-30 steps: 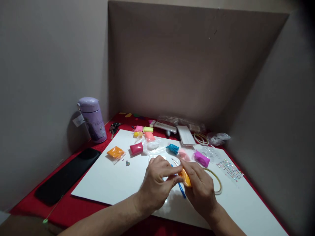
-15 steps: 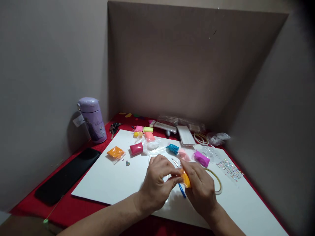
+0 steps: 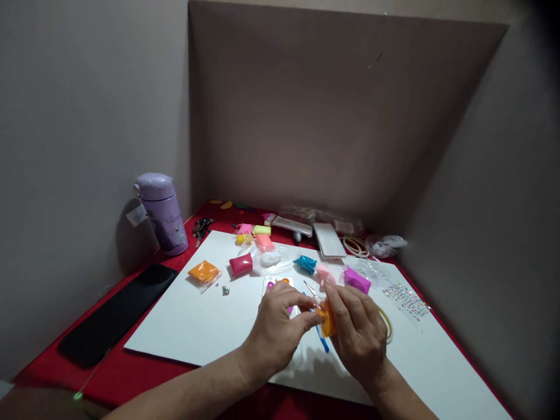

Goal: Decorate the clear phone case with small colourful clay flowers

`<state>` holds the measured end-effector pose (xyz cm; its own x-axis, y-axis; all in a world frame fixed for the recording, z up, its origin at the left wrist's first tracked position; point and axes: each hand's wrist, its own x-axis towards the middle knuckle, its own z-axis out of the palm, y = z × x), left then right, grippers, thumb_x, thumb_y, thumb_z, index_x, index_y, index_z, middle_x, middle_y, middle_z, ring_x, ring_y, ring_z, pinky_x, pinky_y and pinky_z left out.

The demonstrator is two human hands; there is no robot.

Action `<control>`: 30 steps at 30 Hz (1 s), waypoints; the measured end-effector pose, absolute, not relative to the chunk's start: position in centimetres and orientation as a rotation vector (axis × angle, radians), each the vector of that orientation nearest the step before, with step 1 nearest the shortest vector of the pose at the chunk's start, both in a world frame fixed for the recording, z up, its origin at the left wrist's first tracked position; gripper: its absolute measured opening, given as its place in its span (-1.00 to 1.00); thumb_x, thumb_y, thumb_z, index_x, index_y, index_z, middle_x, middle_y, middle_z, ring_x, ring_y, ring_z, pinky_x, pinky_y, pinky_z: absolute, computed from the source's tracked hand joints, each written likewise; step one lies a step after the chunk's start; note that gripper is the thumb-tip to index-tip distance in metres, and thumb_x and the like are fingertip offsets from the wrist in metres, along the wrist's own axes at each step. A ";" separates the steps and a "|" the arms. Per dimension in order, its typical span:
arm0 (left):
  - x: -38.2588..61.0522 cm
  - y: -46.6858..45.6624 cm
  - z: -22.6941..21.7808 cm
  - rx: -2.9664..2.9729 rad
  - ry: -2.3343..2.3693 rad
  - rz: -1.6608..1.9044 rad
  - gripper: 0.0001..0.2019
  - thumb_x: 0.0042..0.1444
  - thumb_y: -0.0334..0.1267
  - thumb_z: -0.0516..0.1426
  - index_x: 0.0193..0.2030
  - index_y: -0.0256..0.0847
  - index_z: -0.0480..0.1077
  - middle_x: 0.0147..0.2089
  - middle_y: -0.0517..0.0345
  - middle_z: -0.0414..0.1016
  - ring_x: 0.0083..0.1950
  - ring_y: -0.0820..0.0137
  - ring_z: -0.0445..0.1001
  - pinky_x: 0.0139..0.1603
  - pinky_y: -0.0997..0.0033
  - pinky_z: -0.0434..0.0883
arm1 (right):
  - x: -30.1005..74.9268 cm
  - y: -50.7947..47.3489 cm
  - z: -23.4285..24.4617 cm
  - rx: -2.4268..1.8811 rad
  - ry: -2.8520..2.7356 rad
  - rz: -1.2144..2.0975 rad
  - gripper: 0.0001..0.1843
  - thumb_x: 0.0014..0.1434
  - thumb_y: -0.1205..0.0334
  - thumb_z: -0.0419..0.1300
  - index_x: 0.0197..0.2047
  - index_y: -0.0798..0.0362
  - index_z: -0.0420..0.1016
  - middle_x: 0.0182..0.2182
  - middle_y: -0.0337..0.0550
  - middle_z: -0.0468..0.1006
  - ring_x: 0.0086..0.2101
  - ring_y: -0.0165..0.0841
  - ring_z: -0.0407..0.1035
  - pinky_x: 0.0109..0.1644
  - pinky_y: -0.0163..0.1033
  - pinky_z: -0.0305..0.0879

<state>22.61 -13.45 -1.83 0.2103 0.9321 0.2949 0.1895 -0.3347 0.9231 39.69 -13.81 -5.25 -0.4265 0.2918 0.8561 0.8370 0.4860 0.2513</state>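
Note:
Both my hands meet over the white board (image 3: 196, 315). My right hand (image 3: 356, 332) is closed round a small orange clay packet (image 3: 327, 318). My left hand (image 3: 280, 326) pinches the packet's clear wrapper at its top with thumb and forefinger. Under my hands lie a blue-handled tool (image 3: 322, 339) and a clear tray (image 3: 276, 284) with coloured bits in it. A thin ring (image 3: 388, 324) shows partly behind my right hand.
Clay packets lie on the board: orange (image 3: 203, 272), red (image 3: 241, 264), white (image 3: 271, 258), blue (image 3: 305, 264), purple (image 3: 357, 280), several more behind. A gem sticker sheet (image 3: 408, 300) sits right. A lilac bottle (image 3: 161, 212), keys (image 3: 201, 226) and a black case (image 3: 116, 315) stand left on the red table.
My left hand has drawn back a little, baring the clear tray behind it. The orange packet has been turned slightly between my fingers.

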 end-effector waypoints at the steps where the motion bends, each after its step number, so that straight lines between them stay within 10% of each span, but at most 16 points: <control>1: 22.6 -13.4 -1.7 1.592 1.058 1.135 -0.93 -0.10 -0.45 0.31 -0.44 -0.24 0.53 -0.39 0.13 0.55 -0.24 0.32 0.43 -0.10 0.25 0.34 | 39.6 -13.8 -5.2 -0.942 -1.956 -0.914 -0.44 0.18 0.45 0.20 0.25 0.29 0.24 -0.15 0.17 0.54 -0.11 -0.09 0.42 -0.08 -0.01 0.40; 30: 21.5 -12.9 -2.0 2.555 0.905 1.325 -0.85 0.19 -0.28 0.12 -0.35 -0.14 0.51 -0.46 0.16 0.42 -0.29 0.34 0.29 -0.18 0.26 0.16 | 39.1 -12.9 -6.2 -0.899 -2.034 -0.223 -0.54 0.20 0.49 0.01 0.16 0.09 0.30 -0.24 0.01 0.50 -0.17 -0.18 0.42 -0.21 -0.06 0.44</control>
